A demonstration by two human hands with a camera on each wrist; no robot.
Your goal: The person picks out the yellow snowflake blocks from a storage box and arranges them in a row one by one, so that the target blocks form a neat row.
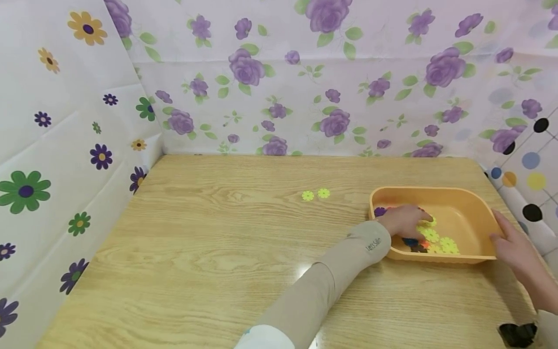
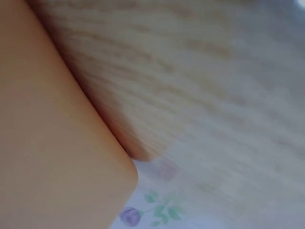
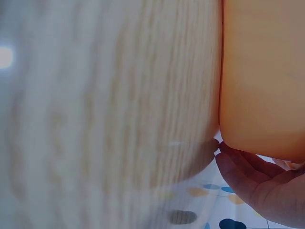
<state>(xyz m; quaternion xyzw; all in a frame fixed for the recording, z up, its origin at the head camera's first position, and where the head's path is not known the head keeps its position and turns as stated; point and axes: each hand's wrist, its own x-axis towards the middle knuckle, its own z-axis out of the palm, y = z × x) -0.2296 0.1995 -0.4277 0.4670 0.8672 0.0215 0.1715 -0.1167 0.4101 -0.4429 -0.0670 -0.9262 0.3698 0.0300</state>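
Observation:
An orange plastic basin (image 1: 475, 220) stands at the right of the wooden table. My left hand (image 1: 405, 220) reaches over its left side, with thumb and forefinger apart among small snowflake-shaped plastic pieces (image 1: 448, 245). Most of these are yellow; purple, blue, red and dark ones lie beside and under the hand, which hides part of the pile. My right hand (image 1: 512, 242) grips the basin's right end. In the right wrist view, its fingers (image 3: 238, 171) curl against the basin's lower corner. Only the basin's outer wall (image 2: 52, 129) fills the left of the left wrist view.
Two yellow snowflake pieces (image 1: 316, 194) lie on the table (image 1: 209, 252), left of the basin. A wall cloth with purple flowers (image 1: 279, 106) hangs along the back edge, and patterned sheets close off both sides. A dark object (image 1: 517, 334) shows by the right sleeve.

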